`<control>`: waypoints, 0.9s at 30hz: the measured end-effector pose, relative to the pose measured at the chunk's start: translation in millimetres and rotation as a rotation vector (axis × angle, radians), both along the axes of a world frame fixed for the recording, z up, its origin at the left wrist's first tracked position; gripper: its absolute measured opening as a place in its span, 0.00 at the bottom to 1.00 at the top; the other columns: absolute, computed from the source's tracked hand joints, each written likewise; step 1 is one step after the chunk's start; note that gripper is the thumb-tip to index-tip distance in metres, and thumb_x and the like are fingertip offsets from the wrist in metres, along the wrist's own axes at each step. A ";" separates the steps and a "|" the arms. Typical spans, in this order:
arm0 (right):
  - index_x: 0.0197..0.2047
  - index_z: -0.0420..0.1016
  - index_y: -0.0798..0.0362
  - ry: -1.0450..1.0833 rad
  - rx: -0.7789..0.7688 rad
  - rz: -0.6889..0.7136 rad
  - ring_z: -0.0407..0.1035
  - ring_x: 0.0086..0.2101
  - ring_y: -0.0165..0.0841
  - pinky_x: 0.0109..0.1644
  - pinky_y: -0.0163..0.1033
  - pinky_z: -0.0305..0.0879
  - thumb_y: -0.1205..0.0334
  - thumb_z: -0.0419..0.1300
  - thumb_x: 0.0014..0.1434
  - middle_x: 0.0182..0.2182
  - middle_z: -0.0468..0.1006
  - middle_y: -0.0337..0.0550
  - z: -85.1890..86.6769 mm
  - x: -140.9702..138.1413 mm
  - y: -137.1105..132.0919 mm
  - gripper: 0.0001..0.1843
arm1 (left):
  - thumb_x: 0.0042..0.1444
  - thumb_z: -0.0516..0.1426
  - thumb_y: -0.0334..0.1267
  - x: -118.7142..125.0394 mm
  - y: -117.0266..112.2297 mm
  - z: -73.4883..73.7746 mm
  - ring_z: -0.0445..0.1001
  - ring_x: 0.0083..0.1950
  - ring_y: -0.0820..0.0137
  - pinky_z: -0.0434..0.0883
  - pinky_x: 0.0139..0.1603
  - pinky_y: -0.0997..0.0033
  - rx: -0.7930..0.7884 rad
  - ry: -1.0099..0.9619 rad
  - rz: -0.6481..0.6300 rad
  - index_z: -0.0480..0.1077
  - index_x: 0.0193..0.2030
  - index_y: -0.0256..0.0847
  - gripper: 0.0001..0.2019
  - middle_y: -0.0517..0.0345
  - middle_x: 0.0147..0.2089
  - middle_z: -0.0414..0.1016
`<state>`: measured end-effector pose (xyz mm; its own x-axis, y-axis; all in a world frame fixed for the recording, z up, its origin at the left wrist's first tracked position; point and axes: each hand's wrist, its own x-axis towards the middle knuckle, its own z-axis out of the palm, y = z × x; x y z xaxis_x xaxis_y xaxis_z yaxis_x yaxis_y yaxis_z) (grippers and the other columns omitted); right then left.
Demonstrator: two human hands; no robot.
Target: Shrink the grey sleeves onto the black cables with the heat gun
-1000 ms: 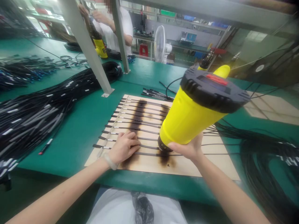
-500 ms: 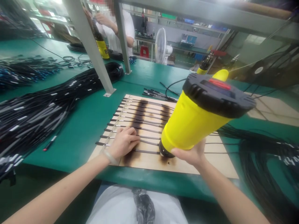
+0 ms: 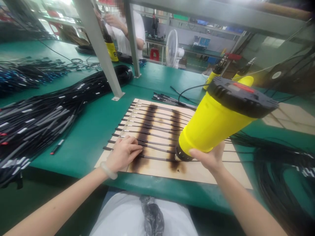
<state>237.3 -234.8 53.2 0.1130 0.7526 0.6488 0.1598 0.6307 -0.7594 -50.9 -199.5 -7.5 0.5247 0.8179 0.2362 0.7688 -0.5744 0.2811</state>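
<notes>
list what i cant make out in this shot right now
In the head view:
Most fingers of the right hand: hidden behind the yellow tool.
Stretches of the nearest cables: covered by the left hand.
Coiled cables: partly cut off by the right edge.
Any print on the white labels: too small and blurred.

my work surface is a wide, smooth, green workbench (image 3: 83, 144). directly before me lies a flat, pale, wood-like board (image 3: 197, 172) with two dark scorched bands; it carries a row of roughly parallel thin black-and-grey cables (image 3: 156, 158). to my left rests a long, thick bundle of black-and-grey cables with white labels (image 3: 54, 106); beyond it, a blue-tipped cable bundle (image 3: 29, 73). to my right lies a looped bundle of thin black cables (image 3: 264, 177). short dark cable pieces (image 3: 167, 97) lie just behind the board. two grey metal posts (image 3: 100, 49) stand on footplates.
</notes>
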 end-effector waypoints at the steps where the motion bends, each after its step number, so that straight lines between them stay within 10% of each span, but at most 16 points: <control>1: 0.37 0.72 0.53 -0.002 0.003 0.006 0.72 0.30 0.37 0.32 0.40 0.73 0.63 0.71 0.36 0.31 0.76 0.43 0.2 0.2 0.0 0.22 | 0.59 0.51 0.41 0.4 0.3 -0.1 0.64 0.39 0.69 0.55 0.39 0.65 0.004 0.000 0.001 0.76 0.35 0.47 0.11 0.57 0.35 0.69; 27: 0.39 0.68 0.51 0.073 0.037 0.181 0.72 0.28 0.33 0.31 0.35 0.73 0.69 0.69 0.38 0.29 0.76 0.38 6.2 -1.2 3.4 0.24 | 0.59 0.52 0.40 9.1 5.0 3.4 0.64 0.38 0.70 0.58 0.40 0.66 -0.007 -0.010 -0.028 0.76 0.34 0.45 0.11 0.57 0.34 0.68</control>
